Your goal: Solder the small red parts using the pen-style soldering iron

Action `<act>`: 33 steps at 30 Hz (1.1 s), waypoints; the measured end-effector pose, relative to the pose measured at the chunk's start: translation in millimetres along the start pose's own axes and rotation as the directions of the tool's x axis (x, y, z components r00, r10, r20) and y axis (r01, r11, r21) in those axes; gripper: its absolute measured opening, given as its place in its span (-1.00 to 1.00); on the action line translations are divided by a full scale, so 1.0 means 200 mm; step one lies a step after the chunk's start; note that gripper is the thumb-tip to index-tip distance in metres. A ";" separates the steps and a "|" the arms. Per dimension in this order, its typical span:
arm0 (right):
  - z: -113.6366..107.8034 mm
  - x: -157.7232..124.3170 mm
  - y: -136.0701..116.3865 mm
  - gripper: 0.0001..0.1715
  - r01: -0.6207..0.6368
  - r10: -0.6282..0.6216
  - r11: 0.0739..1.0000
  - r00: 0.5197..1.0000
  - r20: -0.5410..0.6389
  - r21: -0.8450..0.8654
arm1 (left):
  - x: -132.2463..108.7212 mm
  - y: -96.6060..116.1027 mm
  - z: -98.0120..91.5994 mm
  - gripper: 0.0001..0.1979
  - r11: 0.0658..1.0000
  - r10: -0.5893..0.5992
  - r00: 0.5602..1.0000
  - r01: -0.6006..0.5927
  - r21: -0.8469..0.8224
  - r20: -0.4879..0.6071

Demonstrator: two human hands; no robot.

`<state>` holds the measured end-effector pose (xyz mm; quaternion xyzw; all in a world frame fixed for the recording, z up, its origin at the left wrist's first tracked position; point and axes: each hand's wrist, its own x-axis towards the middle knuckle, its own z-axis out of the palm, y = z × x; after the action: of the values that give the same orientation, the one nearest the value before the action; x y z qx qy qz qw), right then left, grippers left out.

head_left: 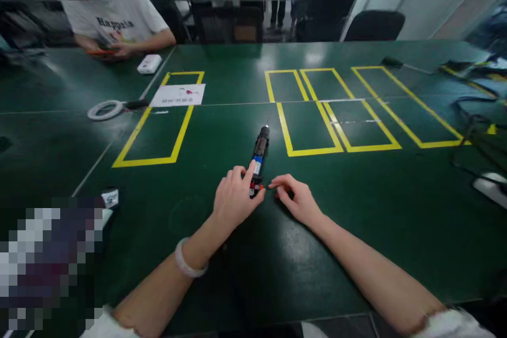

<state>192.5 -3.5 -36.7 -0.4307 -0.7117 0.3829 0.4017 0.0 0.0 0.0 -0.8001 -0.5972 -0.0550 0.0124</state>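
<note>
A slim black electric screwdriver (261, 145) with a blue and white label lies on the green table, its thin bit pointing away from me. My left hand (236, 195) is closed on its rear part, the index finger along the label and the thumb by the back end. Small red and orange parts (257, 187) show at that back end, partly covered by the hand. Just to the right, my right hand (295, 199) rests low over the table with curled fingers. A bit of red shows beneath them, too hidden to name.
Yellow tape rectangles (315, 153) mark the green table (376, 211). At left lie a printed sheet (178, 95), a white cable coil (106, 110) and a white box (149, 64). Black cables (471, 116) lie at right. A person in a white shirt (122, 16) sits across.
</note>
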 end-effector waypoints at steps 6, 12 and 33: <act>-0.01 -0.01 0.01 -0.76 -0.008 0.008 1.000 1.000 0.019 -0.007 | -0.04 -0.16 -0.02 -0.31 0.998 -0.029 1.000 0.029 0.064 0.008; -0.02 0.00 0.00 -0.76 -0.022 0.022 1.000 1.000 0.016 -0.008 | -0.08 -0.44 -0.06 -0.30 0.977 -0.135 0.989 0.124 0.175 0.054; -0.02 0.01 -0.01 -0.78 -0.040 0.041 0.999 0.999 0.037 -0.029 | -0.17 -1.03 -0.12 -0.49 0.824 -0.461 0.878 0.478 0.305 -0.130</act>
<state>195.4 -2.5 -32.7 -0.4433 -0.7156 0.3888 0.3745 -208.8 24.7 10.9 -0.6135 -0.7756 0.0235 0.1466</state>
